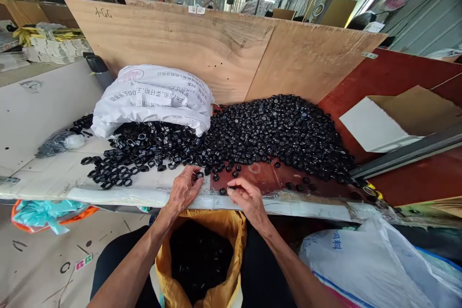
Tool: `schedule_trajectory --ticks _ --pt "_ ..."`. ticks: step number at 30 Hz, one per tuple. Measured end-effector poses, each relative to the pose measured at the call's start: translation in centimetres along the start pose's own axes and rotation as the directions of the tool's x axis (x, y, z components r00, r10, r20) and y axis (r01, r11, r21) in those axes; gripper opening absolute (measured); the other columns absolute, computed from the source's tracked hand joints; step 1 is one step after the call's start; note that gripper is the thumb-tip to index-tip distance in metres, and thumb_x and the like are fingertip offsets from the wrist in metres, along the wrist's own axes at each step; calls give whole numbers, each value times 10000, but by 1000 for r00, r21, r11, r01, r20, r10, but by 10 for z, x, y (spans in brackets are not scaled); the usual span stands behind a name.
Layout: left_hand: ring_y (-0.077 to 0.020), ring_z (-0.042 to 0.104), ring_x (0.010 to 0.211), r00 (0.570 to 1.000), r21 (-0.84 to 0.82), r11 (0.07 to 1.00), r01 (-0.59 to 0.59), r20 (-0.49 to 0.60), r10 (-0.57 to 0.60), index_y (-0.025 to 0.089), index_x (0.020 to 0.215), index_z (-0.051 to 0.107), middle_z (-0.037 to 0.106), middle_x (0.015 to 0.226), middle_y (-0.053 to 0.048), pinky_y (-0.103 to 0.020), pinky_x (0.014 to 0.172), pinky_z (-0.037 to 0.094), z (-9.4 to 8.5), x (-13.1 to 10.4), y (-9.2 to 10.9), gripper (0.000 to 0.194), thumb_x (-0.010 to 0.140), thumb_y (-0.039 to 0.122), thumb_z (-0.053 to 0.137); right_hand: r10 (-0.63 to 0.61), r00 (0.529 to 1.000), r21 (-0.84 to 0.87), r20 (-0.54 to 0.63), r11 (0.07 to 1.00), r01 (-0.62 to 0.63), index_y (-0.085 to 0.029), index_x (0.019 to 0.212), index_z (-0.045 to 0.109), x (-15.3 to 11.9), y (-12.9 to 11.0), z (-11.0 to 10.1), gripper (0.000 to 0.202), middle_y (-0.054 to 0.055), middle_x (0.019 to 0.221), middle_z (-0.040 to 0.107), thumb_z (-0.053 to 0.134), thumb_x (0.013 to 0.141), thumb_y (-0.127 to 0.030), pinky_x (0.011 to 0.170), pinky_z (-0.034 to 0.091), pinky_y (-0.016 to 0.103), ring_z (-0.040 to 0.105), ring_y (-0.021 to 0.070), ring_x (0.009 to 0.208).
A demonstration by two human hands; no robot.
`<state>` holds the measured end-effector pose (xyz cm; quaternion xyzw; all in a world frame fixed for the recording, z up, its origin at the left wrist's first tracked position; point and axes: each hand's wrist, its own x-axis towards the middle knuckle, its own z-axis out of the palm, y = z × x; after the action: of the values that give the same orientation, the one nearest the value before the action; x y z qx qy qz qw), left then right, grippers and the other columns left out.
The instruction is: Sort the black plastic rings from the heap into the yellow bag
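Note:
My left hand is over the front of the table, with a small black ring pinched between thumb and fingertips. To its right, my right hand has its thumb and forefinger closed on a small black part. Black rings lie spread behind and left of my left hand. A large heap of small black round parts rises behind my right hand. Below both hands, between my legs, an open yellow sack holds many black parts.
A stuffed white sack lies on the rings at the back left. Wooden boards wall off the back. An open cardboard box stands at the right, above a metal bar. White plastic bags sit at the lower right.

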<state>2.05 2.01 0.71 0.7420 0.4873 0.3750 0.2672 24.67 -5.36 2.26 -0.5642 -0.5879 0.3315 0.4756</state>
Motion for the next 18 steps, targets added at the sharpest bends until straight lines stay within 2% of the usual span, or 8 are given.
schedule_trajectory --ticks 2,3,5,7,10,14,16,18 --pt "-157 672 752 1000 -89 996 2 23 0 216 1180 644 743 1013 -36 -309 776 577 -1 1 1 283 900 261 636 -37 992 -29 121 999 41 -212 929 736 -2 -4 8 129 16 788 685 668 866 -302 603 489 266 595 157 631" --pt "-157 676 767 1000 -128 992 7 28 -4 212 1168 655 744 1020 -38 -307 776 581 -2 2 1 283 889 259 647 -60 990 -48 126 997 67 -213 919 740 1 -3 13 125 22 818 693 668 852 -289 617 493 266 598 157 653" --pt "-157 682 789 999 -186 982 23 36 -17 207 1131 681 742 1028 -37 -305 778 585 -2 3 0 270 865 254 671 -43 998 -37 51 998 45 -211 935 731 13 3 23 151 20 800 682 665 831 -298 612 498 267 591 158 650" --pt "-154 686 793 998 -224 974 44 52 -33 207 1095 702 739 1031 -31 -302 779 587 -3 4 -1 251 848 250 691 58 998 53 -19 997 -57 -210 961 703 28 10 32 204 -11 694 633 685 804 -339 574 495 264 569 158 600" --pt "-158 695 812 995 -274 958 82 75 -64 211 1092 709 745 1042 -31 -308 792 594 -2 4 -3 253 843 258 707 144 989 169 -22 976 -138 -209 931 674 42 12 39 257 -24 674 632 749 757 -383 556 490 258 563 152 584" --pt "-187 714 887 990 -333 934 133 94 -107 206 1120 685 756 1037 -48 -342 852 604 0 3 -4 293 840 279 728 106 994 278 31 954 -110 -202 980 706 42 0 41 244 55 966 752 735 818 -383 698 555 281 671 175 778" --pt "-195 724 926 988 -364 921 140 115 -105 205 1114 674 756 1046 -51 -353 888 605 1 2 -4 288 842 281 732 42 999 295 25 954 -48 -212 1009 737 39 -4 42 232 86 1130 736 709 853 -381 793 578 305 694 200 936" --pt "-195 732 947 987 -379 915 136 130 -92 207 1110 675 757 1053 -44 -351 906 604 0 2 -4 277 847 274 732 -29 1000 275 -4 961 30 -222 1010 762 37 -4 44 226 91 1200 700 699 865 -384 832 581 310 684 211 1018"
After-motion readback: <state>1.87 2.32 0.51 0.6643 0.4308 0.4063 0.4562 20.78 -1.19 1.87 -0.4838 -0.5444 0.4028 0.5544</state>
